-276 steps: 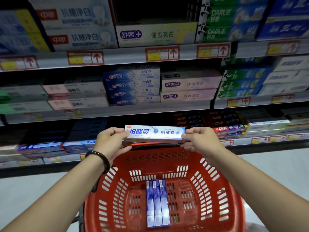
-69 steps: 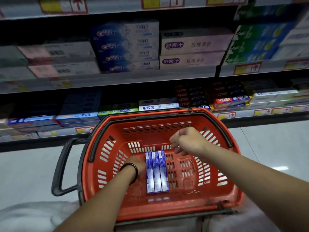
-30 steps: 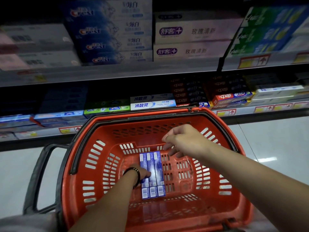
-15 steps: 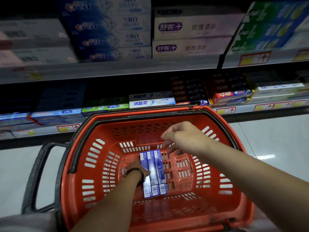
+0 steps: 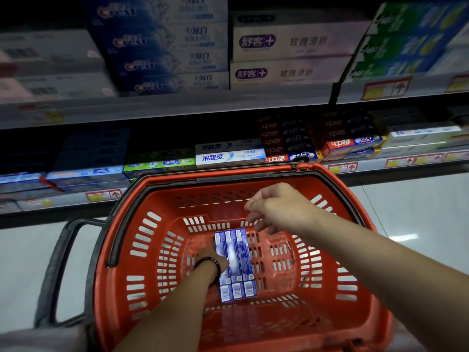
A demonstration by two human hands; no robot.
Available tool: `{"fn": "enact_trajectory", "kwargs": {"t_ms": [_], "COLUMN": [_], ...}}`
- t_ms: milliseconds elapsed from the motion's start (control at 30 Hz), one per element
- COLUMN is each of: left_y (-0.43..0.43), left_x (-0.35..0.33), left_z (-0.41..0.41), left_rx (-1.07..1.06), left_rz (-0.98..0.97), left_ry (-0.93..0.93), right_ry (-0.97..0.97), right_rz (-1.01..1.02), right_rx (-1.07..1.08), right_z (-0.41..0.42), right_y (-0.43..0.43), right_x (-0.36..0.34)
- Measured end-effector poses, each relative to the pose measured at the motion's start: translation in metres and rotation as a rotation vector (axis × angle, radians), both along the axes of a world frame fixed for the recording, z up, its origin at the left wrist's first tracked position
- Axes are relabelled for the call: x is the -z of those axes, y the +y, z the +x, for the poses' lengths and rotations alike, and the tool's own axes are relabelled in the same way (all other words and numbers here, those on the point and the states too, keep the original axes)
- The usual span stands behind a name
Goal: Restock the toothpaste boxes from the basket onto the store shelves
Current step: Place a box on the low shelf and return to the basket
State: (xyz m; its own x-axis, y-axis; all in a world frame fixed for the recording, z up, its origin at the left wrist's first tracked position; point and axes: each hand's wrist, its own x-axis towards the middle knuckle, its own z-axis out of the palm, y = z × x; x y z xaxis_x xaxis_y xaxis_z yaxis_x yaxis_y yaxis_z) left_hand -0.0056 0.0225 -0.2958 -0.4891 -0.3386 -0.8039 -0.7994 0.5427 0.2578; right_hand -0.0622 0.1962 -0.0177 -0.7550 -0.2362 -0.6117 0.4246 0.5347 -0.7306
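Head view:
- 3 toothpaste boxes (image 5: pixel 236 265) lie side by side, flat on the floor of the red basket (image 5: pixel 142 250), approx. ctr.
- L hand (image 5: pixel 212 259) is at 9 o'clock of the boxes, touching the leftmost box (image 5: pixel 221 243). Fingers are hidden, so grip can't be told.
- R hand (image 5: pixel 276 209) hovers at 1 o'clock of the boxes, fingers loosely curled, nothing held.
- Shelf (image 5: pixel 373 165) is at 12 o'clock of the basket.

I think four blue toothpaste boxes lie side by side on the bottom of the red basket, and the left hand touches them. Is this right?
Not fully. The head view shows three blue toothpaste boxes, not four. They lie side by side on the bottom of the red basket, and the left hand touches them.
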Motion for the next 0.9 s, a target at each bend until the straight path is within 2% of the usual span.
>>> {"fn": "enact_trajectory", "kwargs": {"t_ms": [233,300,633,900], "left_y": [-0.003,-0.004,0.009,0.002], "left_x": [0.013,0.028,-0.023,-0.040], "left_z": [-0.001,-0.001,-0.003,-0.004], "left_rx": [-0.107,-0.115,-0.053,-0.013], "left_rz": [0.106,0.087,-0.053,-0.063], "left_ry": [-0.019,-0.004,0.038,0.061], "right_ry": [0.010,0.008,0.004,0.022], "right_rz": [0.005,0.007,0.005,0.006], "right_rx": [-0.006,-0.003,0.018,0.016], "right_z": [-0.002,-0.002,-0.005,-0.006], "right_y": [0.000,0.000,0.001,0.002], "right_x": [0.000,0.000,0.003,0.002]}}
